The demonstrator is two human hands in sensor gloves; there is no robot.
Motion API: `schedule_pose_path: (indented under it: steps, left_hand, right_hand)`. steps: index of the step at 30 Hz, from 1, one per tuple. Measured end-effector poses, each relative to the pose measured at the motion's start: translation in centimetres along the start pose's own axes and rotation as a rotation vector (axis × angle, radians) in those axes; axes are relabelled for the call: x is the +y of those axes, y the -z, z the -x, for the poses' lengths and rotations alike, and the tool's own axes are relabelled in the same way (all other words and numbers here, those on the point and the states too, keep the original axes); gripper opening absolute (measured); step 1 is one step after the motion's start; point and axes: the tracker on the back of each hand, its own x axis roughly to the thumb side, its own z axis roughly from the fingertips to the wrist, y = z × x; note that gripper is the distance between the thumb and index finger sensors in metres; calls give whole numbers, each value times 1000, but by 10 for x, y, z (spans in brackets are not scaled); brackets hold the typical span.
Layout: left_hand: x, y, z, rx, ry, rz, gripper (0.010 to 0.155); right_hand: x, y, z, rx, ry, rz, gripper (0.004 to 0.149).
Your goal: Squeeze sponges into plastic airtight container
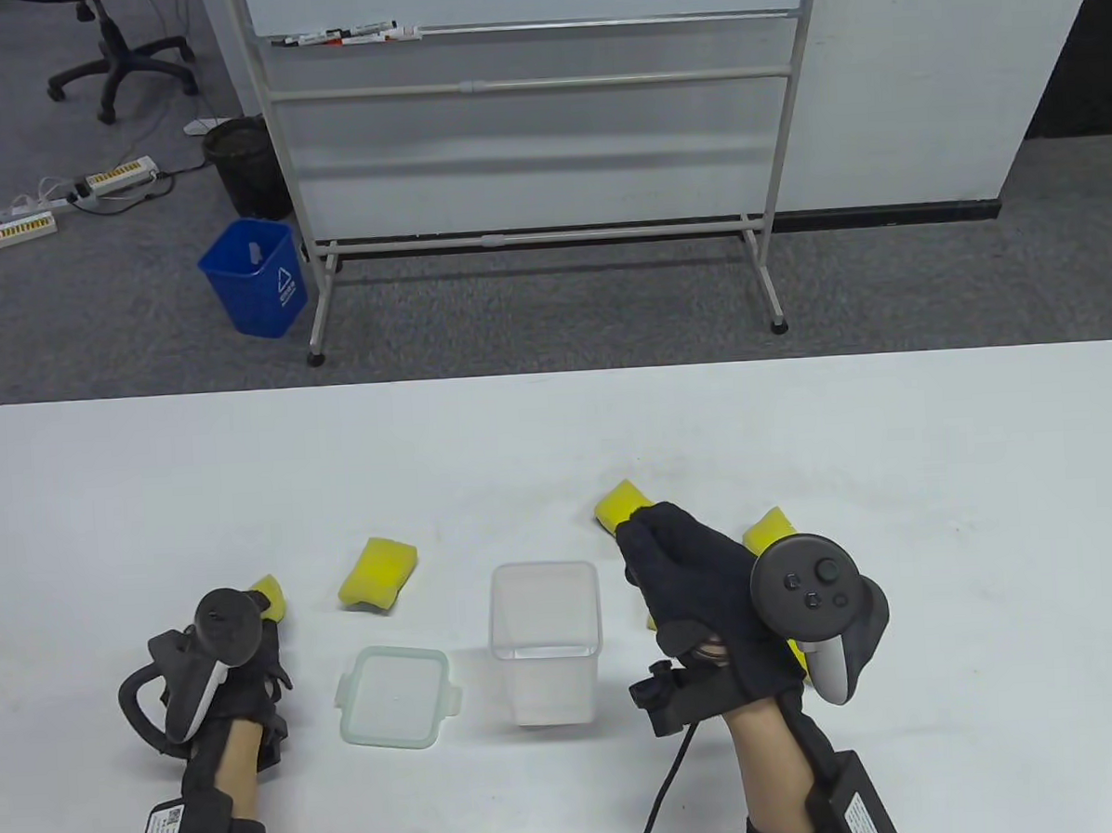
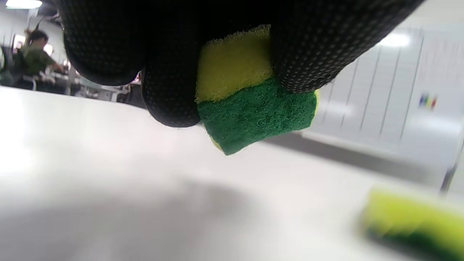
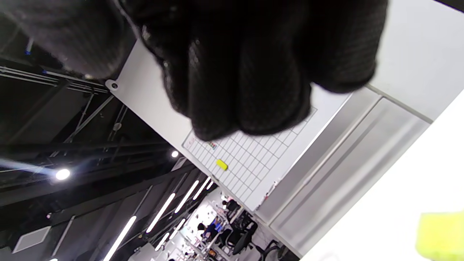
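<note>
The clear plastic container stands open at the table's middle, its lid flat to its left. My left hand pinches a yellow and green sponge between its fingers, a little above the table; the sponge's yellow corner shows in the table view. My right hand hovers right of the container, fingers stretched toward a sponge. In the right wrist view its fingers hang bunched with nothing between them. Yellow slivers show under that hand.
A loose sponge lies beyond the lid; it may be the blurred one in the left wrist view. Another sponge lies right of my right hand. A whiteboard stand and blue bin stand beyond the table.
</note>
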Motion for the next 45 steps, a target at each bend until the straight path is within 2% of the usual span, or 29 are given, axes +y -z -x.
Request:
schedule_pose_path:
  steps: [2,7,11,15,18,20,22,24,26,27,30,32,34,35,37,38,41,45]
  left_hand:
    - [18,-6,-8,-20,-154,-50,46]
    - [56,-27,-53,-176,-569,-45,46]
    - [75,-45,-110,-335,-880,73,46]
    - [87,-64,-161,-472,-958,140,46]
    - [88,-78,-193,-537,-1028,184,47]
    - [84,-84,-206,-555,-1060,175,47]
    - [77,-84,-209,-520,-1100,174,46]
    - [69,-81,-212,-560,-1120,253,48]
    - [65,-79,-215,-624,-1122,367,54]
    - [65,-79,-213,-617,-1098,395,57]
    - [73,-78,-207,-576,-1002,265,55]
    - [84,-79,-203,-580,-843,137,54]
    - [91,-77,-199,-607,-678,28,61]
    - [93,-77,-198,-627,-648,27,65]
    - [91,-74,-199,-716,-650,100,74]
    - [89,-71,-199,-766,-669,188,76]
    - [81,-65,-198,-761,-711,286,74]
    - [71,-55,-194,-730,-759,334,66]
  right_hand:
    - [2,-1,-1,-21,15,-3,64]
    - [20,-3,-7,-97,45,-36,68]
    - [41,-6,-10,-139,26,-108,74]
    - [53,-9,-12,-198,47,-138,82]
    - [55,-10,-15,-249,67,-134,87]
    - [56,-10,-15,-266,98,-130,88]
    - [53,-9,-11,-229,175,-78,85]
    - [50,-7,-6,-164,198,-66,78]
    - [46,-5,0,-122,159,15,69]
    - [46,-4,1,-111,142,-3,68]
    - [49,-3,3,-80,133,-38,66]
    - [50,-4,2,-60,98,-20,62]
    - [50,-4,1,-67,19,-46,59]
    - [51,-3,0,-80,-5,-70,58]
    - [54,-4,-1,-99,-1,-86,58]
    - [56,-4,-3,-110,-2,-105,59]
    - [60,-5,-7,-139,-39,-154,62]
    - [64,-7,-10,-189,-77,-133,69]
